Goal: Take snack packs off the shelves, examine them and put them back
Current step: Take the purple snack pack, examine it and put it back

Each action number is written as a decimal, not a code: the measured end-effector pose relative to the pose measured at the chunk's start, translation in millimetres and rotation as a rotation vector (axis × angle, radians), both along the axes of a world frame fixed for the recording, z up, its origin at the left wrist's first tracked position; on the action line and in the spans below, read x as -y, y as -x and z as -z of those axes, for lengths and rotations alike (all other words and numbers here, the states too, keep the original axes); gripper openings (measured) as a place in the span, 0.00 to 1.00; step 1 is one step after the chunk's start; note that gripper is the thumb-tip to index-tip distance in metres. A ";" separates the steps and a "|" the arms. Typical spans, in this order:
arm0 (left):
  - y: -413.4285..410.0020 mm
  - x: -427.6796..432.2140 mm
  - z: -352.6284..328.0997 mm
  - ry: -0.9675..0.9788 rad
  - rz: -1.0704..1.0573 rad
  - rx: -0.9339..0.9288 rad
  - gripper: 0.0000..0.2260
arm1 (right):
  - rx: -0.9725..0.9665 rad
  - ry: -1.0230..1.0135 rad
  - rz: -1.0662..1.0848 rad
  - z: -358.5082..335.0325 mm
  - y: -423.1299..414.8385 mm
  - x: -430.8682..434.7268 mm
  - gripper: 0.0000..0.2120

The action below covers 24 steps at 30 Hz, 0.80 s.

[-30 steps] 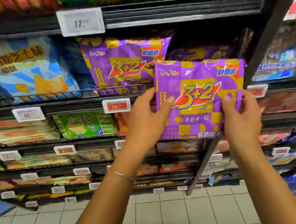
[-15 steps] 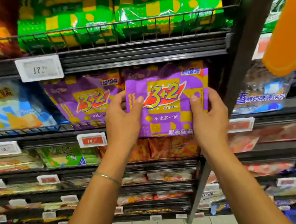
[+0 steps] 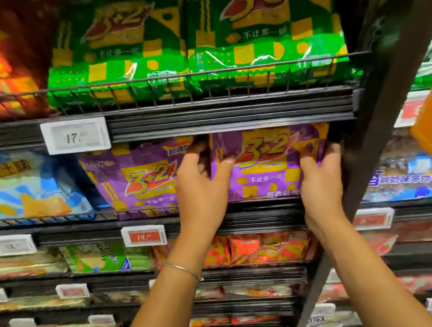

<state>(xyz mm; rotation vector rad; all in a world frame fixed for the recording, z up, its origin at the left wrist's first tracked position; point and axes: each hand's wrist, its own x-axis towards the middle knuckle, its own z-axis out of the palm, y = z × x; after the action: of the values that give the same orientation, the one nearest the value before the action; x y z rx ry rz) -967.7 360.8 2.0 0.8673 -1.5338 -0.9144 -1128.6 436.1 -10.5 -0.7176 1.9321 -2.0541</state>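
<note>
A purple "3+2" snack pack (image 3: 271,163) stands upright in the right slot of the middle shelf (image 3: 259,214), its top edge under the shelf above. My left hand (image 3: 199,191) grips its left edge, thumb across the front and fingers behind. My right hand (image 3: 321,177) holds its lower right corner. A second purple "3+2" pack (image 3: 138,178) stands just to the left on the same shelf.
Green "3+2" packs (image 3: 190,43) fill the shelf above behind a wire rail. A blue pack (image 3: 15,189) stands left of the purple ones, orange packs (image 3: 262,246) below. A dark slanted upright (image 3: 383,153) bounds the bay on the right. White price tags (image 3: 76,136) hang on shelf edges.
Both hands have carried the purple pack up and forward from in front of the shelves into the right slot of the middle shelf. The camera has tilted upward.
</note>
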 end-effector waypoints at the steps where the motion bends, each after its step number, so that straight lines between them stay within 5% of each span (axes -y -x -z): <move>1: -0.5 1.4 1.9 0.008 -0.005 0.014 0.14 | 0.003 -0.016 -0.009 2.1 1.3 0.8 0.25; 9: 9.4 0.4 3.7 -0.115 0.057 -0.130 0.22 | -0.051 -0.003 0.043 5.2 -0.2 -6.7 0.24; 12: 6.1 -3.0 11.5 -0.087 0.037 -0.039 0.16 | -0.039 -0.021 0.037 3.6 -1.9 -6.4 0.24; 17: -6.1 -16.4 24.3 -0.040 0.008 0.053 0.13 | -0.150 -0.158 -0.047 11.0 -6.6 -24.2 0.08; 24: -21.0 -50.1 25.0 -0.010 -0.153 0.015 0.25 | -0.099 -0.085 -0.266 17.1 -12.1 -62.7 0.24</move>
<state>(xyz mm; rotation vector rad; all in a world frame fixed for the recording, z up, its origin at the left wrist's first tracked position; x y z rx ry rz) -946.7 410.9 -23.0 0.9866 -1.4553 -0.8065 -1116.5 498.8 -27.6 -1.0128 1.8458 -1.7987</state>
